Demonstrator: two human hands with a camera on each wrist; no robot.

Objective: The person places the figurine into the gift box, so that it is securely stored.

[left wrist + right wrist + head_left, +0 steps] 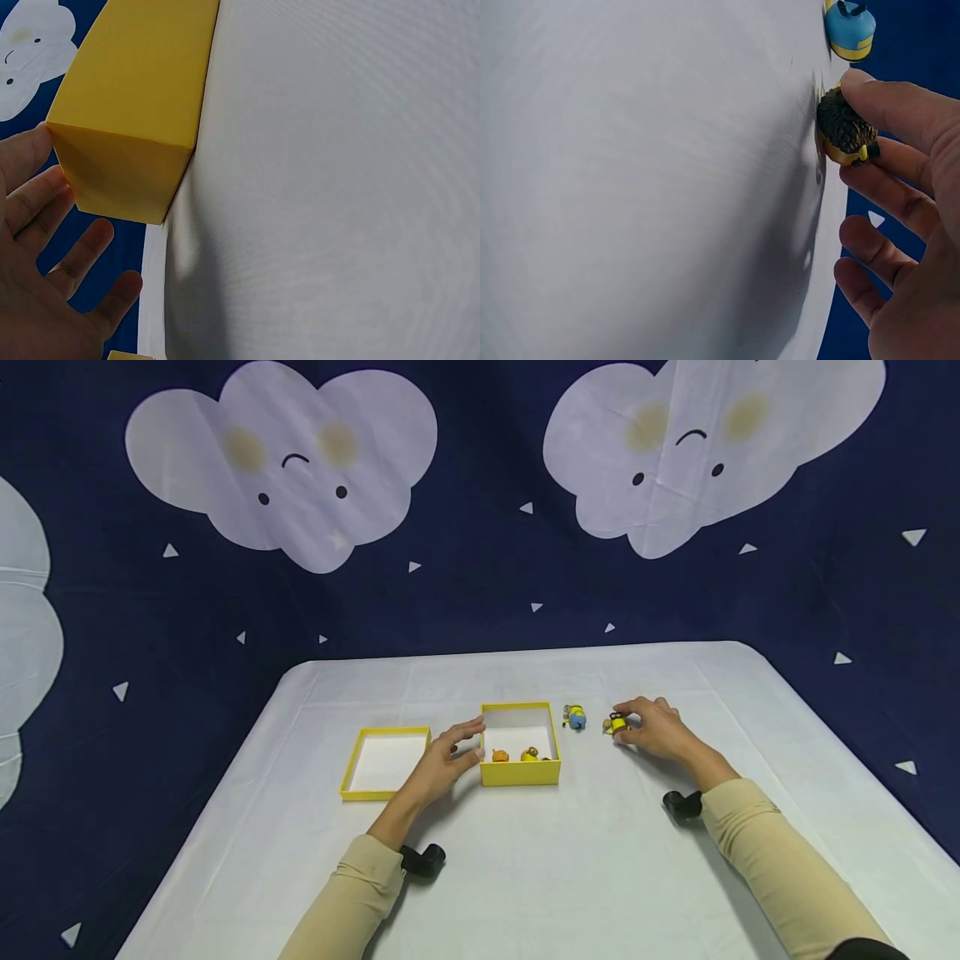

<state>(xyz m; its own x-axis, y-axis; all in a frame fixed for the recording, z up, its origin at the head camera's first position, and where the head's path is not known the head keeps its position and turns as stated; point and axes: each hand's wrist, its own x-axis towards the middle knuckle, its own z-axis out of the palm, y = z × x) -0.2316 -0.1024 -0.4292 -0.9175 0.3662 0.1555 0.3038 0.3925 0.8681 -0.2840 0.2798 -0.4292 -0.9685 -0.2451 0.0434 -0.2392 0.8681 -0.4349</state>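
On the table, a yellow open box [519, 773] holds several small figurines, among them an orange one [500, 756] and a yellow one [529, 754]. My left hand [444, 766] is at the box's left side; in the left wrist view its fingertips touch the box's edge, with the fingers loosely extended. With thumb and fingers, my right hand [660, 728] pinches a small yellow-and-dark toy figurine [846, 124], low at the tabletop. Between that hand and the box lies a blue-and-yellow minion figurine [576, 717].
A shallow yellow-rimmed lid [386, 763], white inside, lies left of the box, partly behind the left hand. White cloth covers the table [525, 877]. Behind it hangs a dark blue curtain [480, 510] printed with clouds and triangles.
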